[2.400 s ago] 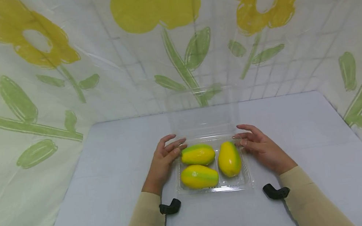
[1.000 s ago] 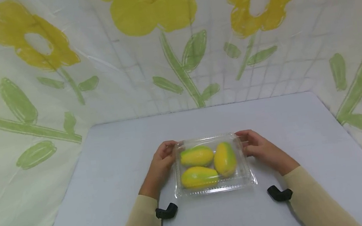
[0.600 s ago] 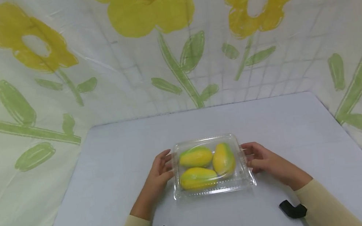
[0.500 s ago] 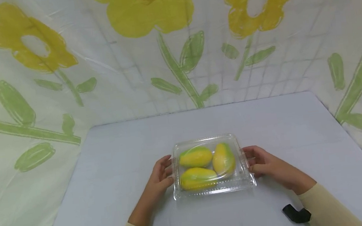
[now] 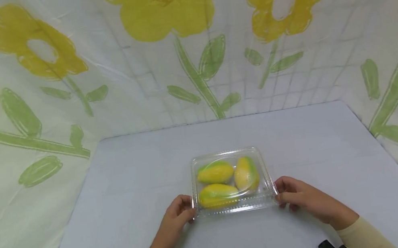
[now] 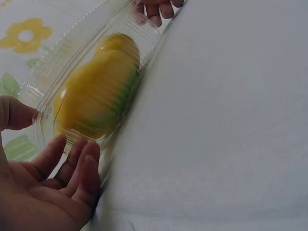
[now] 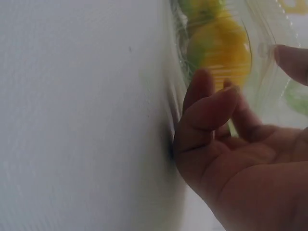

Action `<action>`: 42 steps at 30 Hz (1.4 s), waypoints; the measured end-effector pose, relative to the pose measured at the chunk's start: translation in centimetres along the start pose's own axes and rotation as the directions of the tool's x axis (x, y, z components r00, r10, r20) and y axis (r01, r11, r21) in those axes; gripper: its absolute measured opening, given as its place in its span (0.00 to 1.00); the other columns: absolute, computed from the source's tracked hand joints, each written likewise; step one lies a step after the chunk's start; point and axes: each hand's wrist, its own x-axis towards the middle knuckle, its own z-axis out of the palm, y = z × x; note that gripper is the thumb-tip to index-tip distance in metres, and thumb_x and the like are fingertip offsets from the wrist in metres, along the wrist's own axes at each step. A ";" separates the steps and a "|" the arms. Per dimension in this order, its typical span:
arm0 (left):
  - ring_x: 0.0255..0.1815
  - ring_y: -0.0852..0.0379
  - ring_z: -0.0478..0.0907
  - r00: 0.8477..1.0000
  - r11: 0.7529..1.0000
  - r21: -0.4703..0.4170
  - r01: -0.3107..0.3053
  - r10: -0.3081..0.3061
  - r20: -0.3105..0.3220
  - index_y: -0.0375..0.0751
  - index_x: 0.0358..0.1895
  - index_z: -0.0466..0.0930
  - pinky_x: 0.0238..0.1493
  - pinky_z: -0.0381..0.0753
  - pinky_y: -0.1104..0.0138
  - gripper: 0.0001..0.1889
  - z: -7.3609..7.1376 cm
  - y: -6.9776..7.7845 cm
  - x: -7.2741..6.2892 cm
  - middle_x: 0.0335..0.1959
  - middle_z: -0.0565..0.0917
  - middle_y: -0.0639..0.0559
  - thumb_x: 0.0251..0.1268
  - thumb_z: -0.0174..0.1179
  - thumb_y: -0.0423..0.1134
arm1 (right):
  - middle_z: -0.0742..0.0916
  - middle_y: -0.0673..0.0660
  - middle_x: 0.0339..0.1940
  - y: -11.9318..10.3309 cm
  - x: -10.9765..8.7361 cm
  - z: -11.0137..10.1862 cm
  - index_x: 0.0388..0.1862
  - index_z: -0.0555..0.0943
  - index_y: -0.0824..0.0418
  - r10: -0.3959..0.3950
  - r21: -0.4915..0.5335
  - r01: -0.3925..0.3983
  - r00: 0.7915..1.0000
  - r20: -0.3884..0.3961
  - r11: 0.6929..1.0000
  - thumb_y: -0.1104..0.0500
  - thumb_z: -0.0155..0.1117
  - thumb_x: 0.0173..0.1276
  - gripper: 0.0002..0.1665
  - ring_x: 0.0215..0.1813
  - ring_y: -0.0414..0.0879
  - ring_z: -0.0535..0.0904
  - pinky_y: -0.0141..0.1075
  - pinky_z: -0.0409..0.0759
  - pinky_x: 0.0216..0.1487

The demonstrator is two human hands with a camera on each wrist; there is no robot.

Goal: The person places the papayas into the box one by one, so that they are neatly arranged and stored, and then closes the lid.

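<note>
A clear plastic clamshell container (image 5: 235, 208) lies on the table with its lid down over the base. Through the lid show three yellow-green papayas: one at the back left (image 5: 216, 172), one at the front left (image 5: 219, 196) and one standing lengthwise on the right (image 5: 247, 174). My left hand (image 5: 174, 221) pinches the front left corner, thumb on the lid's edge and fingers against the side wall, as the left wrist view shows. At the front right corner my right hand (image 5: 312, 201) does the same, its thumb (image 7: 291, 62) on the rim and its fingers curled lower down.
A white-covered table (image 5: 145, 166) extends around the container. Behind it and at both sides hangs a pale sheet (image 5: 126, 87) with painted yellow flowers and green leaves. A black wrist mount (image 5: 332, 247) sits by the right sleeve.
The lid, earlier raised at the back, has come down over the papayas. Both hands have slid along the sides from the back corners to the front corners. The container has stayed about in place.
</note>
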 end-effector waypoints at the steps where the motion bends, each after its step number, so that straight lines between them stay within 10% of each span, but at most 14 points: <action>1: 0.42 0.49 0.83 1.000 1.000 -0.003 0.002 -0.002 0.014 0.29 0.54 0.78 0.42 0.85 0.63 0.13 0.0 0.0 0.0 0.42 0.85 0.43 0.72 0.60 0.34 | 0.85 0.62 0.43 0.1 0.0 0.0 0.56 0.78 0.71 -0.003 0.016 0.003 1.000 0.013 1.000 0.58 0.64 0.79 0.18 0.44 0.54 0.81 0.39 0.81 0.41; 8: 0.29 0.53 0.82 0.993 0.995 -0.100 0.009 0.003 0.121 0.18 0.42 0.78 0.33 0.84 0.65 0.14 0.1 -0.1 -0.1 0.32 0.85 0.39 0.78 0.55 0.33 | 0.86 0.56 0.34 1.0 0.0 0.4 0.42 0.75 0.85 -0.118 0.161 0.105 0.990 0.077 0.981 0.63 0.58 0.84 0.20 0.35 0.44 0.80 0.36 0.83 0.38; 25: 0.27 0.54 0.79 0.992 0.995 -0.101 -0.012 0.025 0.122 0.18 0.39 0.78 0.31 0.83 0.66 0.15 0.2 0.1 0.5 0.30 0.84 0.41 0.78 0.56 0.32 | 0.87 0.57 0.35 1.2 0.2 0.3 0.41 0.77 0.82 -0.104 0.153 0.096 0.994 0.045 0.984 0.63 0.61 0.82 0.18 0.35 0.45 0.80 0.36 0.83 0.38; 35: 0.33 0.49 0.83 0.996 1.000 0.004 -0.002 0.002 0.084 0.28 0.44 0.83 0.37 0.86 0.63 0.13 -1.2 0.8 1.1 0.33 0.85 0.44 0.83 0.57 0.37 | 0.85 0.59 0.42 -0.2 0.1 -2.4 0.53 0.84 0.65 -0.016 -0.167 -0.007 0.991 -0.133 0.986 0.52 0.64 0.84 0.15 0.45 0.54 0.81 0.41 0.82 0.42; 42: 0.37 0.47 0.83 1.000 0.993 0.117 -0.021 0.021 0.000 0.32 0.46 0.86 0.40 0.86 0.60 0.13 -2.2 1.8 3.1 0.35 0.85 0.46 0.84 0.60 0.41 | 0.88 0.56 0.47 -3.0 1.6 -4.8 0.56 0.84 0.62 -0.136 -0.505 -0.040 0.942 -0.308 0.862 0.45 0.62 0.86 0.21 0.48 0.52 0.81 0.45 0.82 0.43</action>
